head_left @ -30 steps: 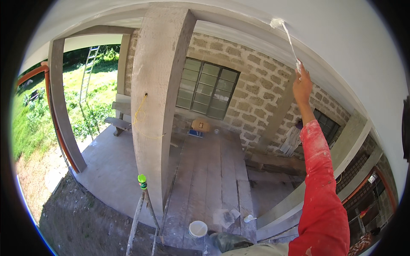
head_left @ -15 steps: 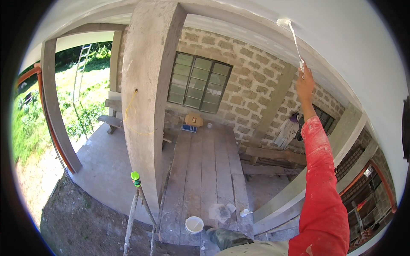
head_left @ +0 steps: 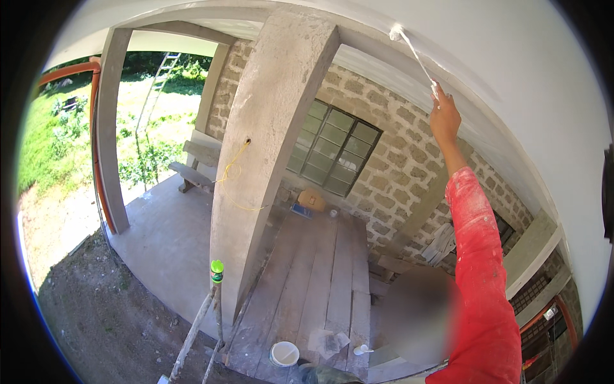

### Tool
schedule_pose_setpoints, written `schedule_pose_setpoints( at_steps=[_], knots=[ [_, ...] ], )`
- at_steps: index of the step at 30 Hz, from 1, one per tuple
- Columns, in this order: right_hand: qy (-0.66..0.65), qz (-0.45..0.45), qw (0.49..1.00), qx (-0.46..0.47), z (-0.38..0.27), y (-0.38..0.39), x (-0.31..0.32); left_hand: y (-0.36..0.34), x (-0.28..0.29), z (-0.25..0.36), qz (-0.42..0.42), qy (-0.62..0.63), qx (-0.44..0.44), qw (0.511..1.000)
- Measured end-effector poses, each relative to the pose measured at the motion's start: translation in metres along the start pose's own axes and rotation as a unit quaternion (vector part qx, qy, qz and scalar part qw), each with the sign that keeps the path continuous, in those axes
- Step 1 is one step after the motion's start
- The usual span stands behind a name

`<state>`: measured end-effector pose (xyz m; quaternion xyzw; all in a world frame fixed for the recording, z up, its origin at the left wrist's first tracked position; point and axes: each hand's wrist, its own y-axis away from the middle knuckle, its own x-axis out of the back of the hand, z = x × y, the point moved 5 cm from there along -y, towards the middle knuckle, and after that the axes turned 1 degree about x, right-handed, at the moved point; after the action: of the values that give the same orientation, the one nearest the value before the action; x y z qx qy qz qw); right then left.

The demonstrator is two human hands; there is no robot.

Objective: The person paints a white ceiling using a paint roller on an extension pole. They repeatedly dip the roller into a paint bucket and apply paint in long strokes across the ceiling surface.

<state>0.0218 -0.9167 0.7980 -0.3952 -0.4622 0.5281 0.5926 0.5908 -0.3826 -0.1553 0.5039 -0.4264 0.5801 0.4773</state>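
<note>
My right hand [head_left: 445, 116] is raised high at the right, its fingers wrapped round the grip of a small paint roller [head_left: 417, 57]. The roller's thin white-smeared frame slants up and left. Its white head [head_left: 396, 32] touches the white ceiling edge [head_left: 448, 48] above the concrete beam. A red sleeve [head_left: 481, 256], spotted with white, covers the arm. My left hand is out of view. Far below, a white bucket [head_left: 284, 353] with pale contents stands on the planks near my leg.
Wooden planks [head_left: 300, 281] form a platform below. Left of it rises a concrete column [head_left: 262, 115] with a yellow wire [head_left: 231, 174]. A green bottle [head_left: 217, 271] tops whitish poles [head_left: 192, 326]. A plastic bag [head_left: 327, 344] and white bottle [head_left: 362, 349] lie nearby. A blurred patch hides the area beside my sleeve.
The view has turned, so column and window sit farther right. The roller head has shifted left along the ceiling edge, with my right hand still round its grip.
</note>
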Motion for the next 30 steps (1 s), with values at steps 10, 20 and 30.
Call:
schedule_pose_setpoints(
  at_steps=[10, 20, 30],
  knots=[
    [-0.016, 0.012, 0.998, 0.065, -0.114, -0.057, -0.058, 0.008, -0.01, -0.042, -0.013, -0.021, 0.041, 0.999],
    [-0.028, -0.024, 0.996, 0.081, -0.175, -0.087, -0.084, -0.02, -0.007, -0.047, 0.0, -0.029, 0.02, 0.999],
    [-0.005, -0.009, 1.0, 0.011, -0.063, -0.029, -0.041, -0.043, -0.005, -0.039, 0.014, -0.028, -0.032, 0.999]
  ],
)
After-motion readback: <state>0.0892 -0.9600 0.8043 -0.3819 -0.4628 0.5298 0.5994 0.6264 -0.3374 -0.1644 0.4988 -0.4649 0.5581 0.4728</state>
